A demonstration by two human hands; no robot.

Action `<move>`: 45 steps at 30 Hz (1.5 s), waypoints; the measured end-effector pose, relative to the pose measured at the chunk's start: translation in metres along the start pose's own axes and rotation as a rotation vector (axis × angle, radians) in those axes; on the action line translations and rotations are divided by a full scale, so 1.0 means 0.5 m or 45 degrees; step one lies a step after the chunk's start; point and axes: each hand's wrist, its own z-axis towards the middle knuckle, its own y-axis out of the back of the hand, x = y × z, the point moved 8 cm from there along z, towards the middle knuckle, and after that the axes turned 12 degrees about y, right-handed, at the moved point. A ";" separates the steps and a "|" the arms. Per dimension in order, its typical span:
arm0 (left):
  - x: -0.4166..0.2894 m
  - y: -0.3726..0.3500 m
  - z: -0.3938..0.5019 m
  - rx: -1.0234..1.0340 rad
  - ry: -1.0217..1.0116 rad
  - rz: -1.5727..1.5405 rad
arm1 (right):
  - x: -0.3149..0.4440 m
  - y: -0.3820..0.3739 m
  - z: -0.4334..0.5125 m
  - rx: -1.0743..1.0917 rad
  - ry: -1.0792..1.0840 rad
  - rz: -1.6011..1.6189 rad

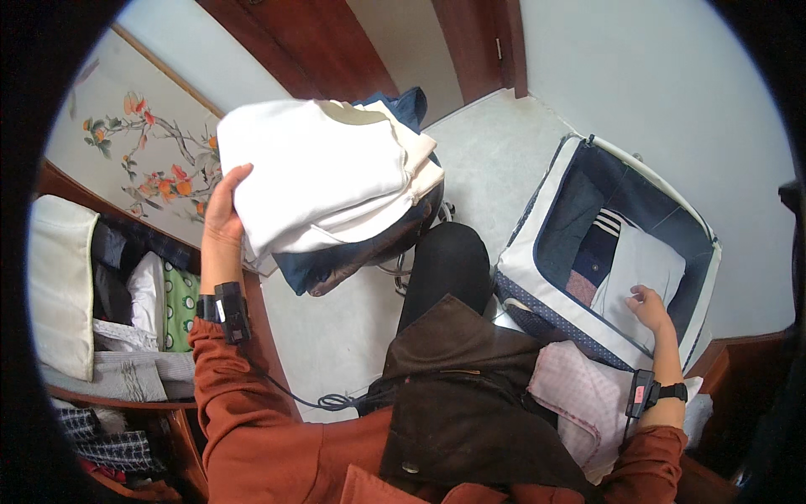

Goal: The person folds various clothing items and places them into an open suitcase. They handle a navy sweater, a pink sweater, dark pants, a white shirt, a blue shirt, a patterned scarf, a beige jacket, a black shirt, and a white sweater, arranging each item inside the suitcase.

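At the left edge of a folded white garment [315,170], my left hand [227,201] has its thumb on top and its fingers partly hidden by the cloth. That garment lies on a stack with cream garments [420,157] and dark blue clothing [302,271] below. My right hand [648,309] reaches over the near side of a fabric laundry basket [715,264], fingers loosely bent. Just beneath it lies a pale grey cloth [648,258] inside the basket; contact is unclear. Beside this cloth is a navy garment [593,252] with white stripes.
Left of me, an open drawer or compartment holds a cream folded cloth [63,283], green patterned fabric [181,299] and grey knit fabric [119,375]. A checked cloth [116,444] lies lower. Pink fabric [582,403] rests at my right side. A cable [337,401] crosses near my lap.
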 end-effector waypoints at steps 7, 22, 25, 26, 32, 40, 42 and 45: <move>-0.141 -0.297 -0.059 0.311 -0.336 0.411 | 0.114 0.045 0.025 -0.143 0.207 0.214; 0.312 -0.733 -0.046 0.983 0.499 0.473 | 0.275 0.075 -0.050 -0.490 0.454 1.947; 0.471 -0.759 -0.018 0.991 0.607 0.788 | 0.227 0.076 -0.068 -0.266 0.145 2.635; 0.518 -0.768 -0.003 0.951 0.647 0.854 | 0.199 0.082 -0.069 -0.336 0.054 2.481; 0.659 -0.896 0.100 1.108 0.630 0.920 | 0.037 0.166 -0.016 -0.550 -0.269 1.392; 0.915 -0.856 0.169 0.900 0.922 1.315 | -0.165 0.041 0.043 -0.374 -0.617 1.255; 0.965 -0.818 0.160 0.890 1.040 1.434 | -0.198 -0.016 0.029 -0.291 -0.663 1.297; 1.031 -0.761 0.135 0.820 1.223 1.472 | -0.248 -0.075 -0.001 -0.045 -0.850 1.002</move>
